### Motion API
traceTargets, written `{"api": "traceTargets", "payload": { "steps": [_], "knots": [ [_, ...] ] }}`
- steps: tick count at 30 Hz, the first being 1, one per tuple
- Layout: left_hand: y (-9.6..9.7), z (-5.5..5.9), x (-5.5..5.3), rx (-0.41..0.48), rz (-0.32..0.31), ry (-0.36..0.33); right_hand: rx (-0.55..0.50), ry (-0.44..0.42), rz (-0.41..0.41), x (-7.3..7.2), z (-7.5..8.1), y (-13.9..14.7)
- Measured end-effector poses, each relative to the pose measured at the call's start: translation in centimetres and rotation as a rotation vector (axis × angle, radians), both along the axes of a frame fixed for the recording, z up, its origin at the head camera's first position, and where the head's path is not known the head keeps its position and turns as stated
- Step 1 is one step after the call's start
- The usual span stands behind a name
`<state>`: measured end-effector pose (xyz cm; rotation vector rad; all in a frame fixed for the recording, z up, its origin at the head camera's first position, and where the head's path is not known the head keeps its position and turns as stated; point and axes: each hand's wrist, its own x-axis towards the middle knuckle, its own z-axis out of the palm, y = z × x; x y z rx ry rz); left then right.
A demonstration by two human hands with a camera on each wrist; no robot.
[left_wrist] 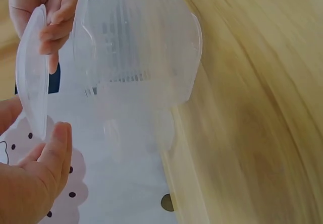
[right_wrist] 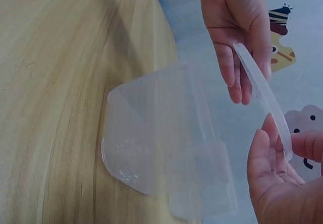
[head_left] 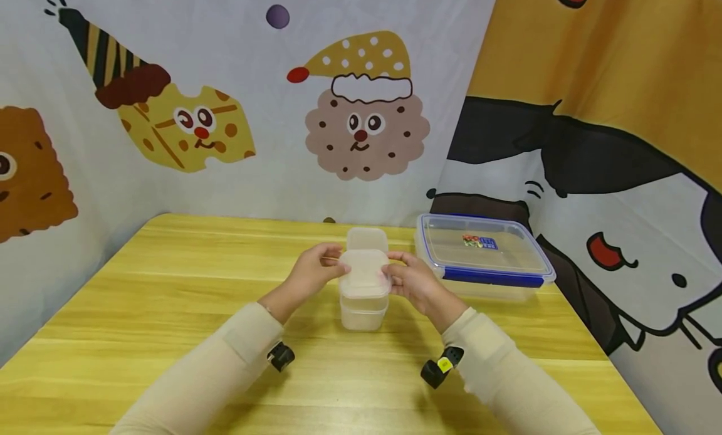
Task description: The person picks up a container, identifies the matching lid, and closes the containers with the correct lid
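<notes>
My left hand point(head_left: 313, 273) and right hand point(head_left: 414, 281) pinch opposite edges of a translucent plastic lid point(head_left: 364, 273). The thumbs lie on the near face, with the fingers behind it. Seen edge-on in the left wrist view, the lid point(left_wrist: 33, 75) is thin and slightly bowed, and it is raised clear of the containers. Just below it in the head view, a clear, round-cornered food container point(head_left: 363, 319) stands on the table, partly covered by the lid. The right wrist view shows nested clear walls of the container stack point(right_wrist: 151, 133).
Behind the lid, another translucent rounded piece point(head_left: 367, 237) shows at the back. A large clear storage box with a blue-edged lid point(head_left: 491, 247) stands right of my right hand. The wooden table point(head_left: 186, 266) backs onto a printed cartoon curtain point(head_left: 271, 140).
</notes>
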<state>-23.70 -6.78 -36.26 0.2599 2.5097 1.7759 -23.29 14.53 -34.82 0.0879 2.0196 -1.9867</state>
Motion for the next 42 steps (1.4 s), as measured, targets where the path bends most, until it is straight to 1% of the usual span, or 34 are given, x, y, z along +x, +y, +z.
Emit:
{"api": "traceTargets", "payload": {
  "steps": [5, 12, 15, 19, 24, 33, 42],
  "knots": [
    [0.3, 0.1, -0.2, -0.006, 0.008, -0.022, 0.028, 0.015, 0.001, 0.2, 0.0, -0.3],
    [0.4, 0.4, 0.0, 0.0, 0.019, -0.029, 0.047, 0.042, -0.004, 0.3, -0.2, -0.5],
    [0.4, 0.5, 0.0, -0.009, 0.026, -0.022, 0.059, 0.056, -0.012, 0.4, -0.3, -0.5],
    [0.6, 0.5, 0.1, -0.033, 0.029, 0.003, 0.084, 0.068, -0.023, 0.4, -0.4, -0.4],
    [0.7, 0.6, 0.2, -0.064, 0.023, 0.022, 0.124, 0.086, -0.013, 0.5, -0.5, -0.2],
    [1.0, 0.6, 0.1, -0.103, 0.014, 0.025, 0.188, 0.134, 0.015, 0.8, -0.4, 0.1],
    [1.3, 0.7, 0.3, -0.135, 0.014, 0.024, 0.246, 0.144, 0.025, 1.0, -0.5, 0.2]
  ]
}}
